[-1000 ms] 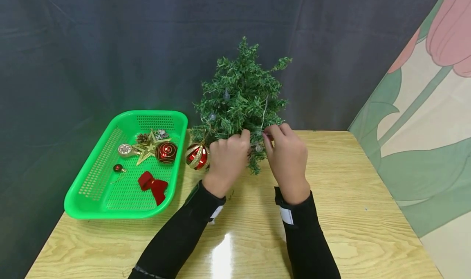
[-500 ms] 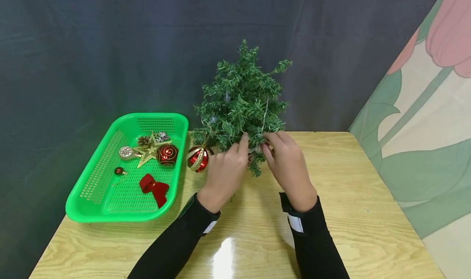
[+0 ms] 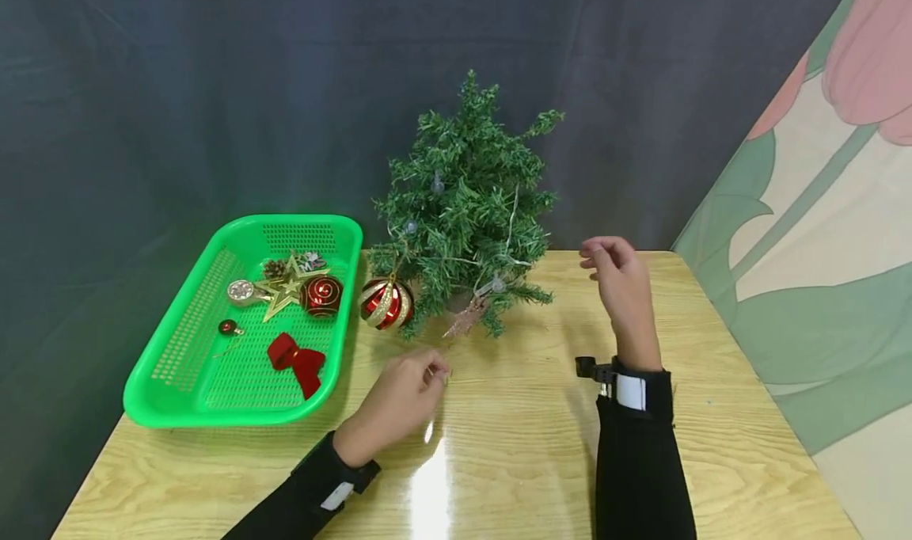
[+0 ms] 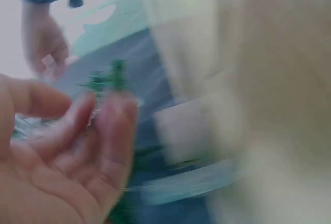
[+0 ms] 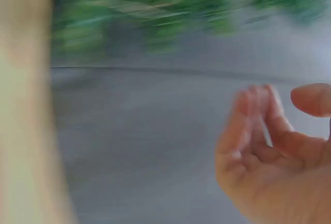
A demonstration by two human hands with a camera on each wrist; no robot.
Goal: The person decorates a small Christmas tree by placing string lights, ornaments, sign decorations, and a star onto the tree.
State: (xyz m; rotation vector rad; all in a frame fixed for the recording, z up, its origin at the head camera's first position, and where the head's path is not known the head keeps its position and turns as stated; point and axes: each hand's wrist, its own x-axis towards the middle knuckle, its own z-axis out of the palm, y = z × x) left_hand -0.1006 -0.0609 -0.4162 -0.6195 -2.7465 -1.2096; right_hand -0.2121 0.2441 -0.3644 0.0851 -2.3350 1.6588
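A small green Christmas tree (image 3: 466,199) stands at the back of the table. Low on its front hangs a pink glittery star-shaped ornament (image 3: 465,320), beside a clear bulb (image 3: 497,285) on the light string. On the tree's lower left is a red and gold striped bauble (image 3: 386,303). My left hand (image 3: 400,397) is over the table in front of the tree, fingers loosely bent; its wrist view (image 4: 67,146) shows nothing held. To the right of the tree is my right hand (image 3: 625,294), fingers loosely curled and thumb apart (image 5: 310,100).
At left stands a green plastic basket (image 3: 138,389). Inside lie a gold star (image 3: 286,288), a red swirl bauble (image 3: 321,296), a red bow (image 3: 296,363), a tiny red bauble (image 3: 229,327) and a pinecone (image 3: 274,268). A dark curtain (image 3: 214,112) hangs behind the wooden table (image 3: 712,445).
Both hands have come away from the lower branches, the left toward the front and left, the right out to the right. The pink star, hidden before, now shows hanging there.
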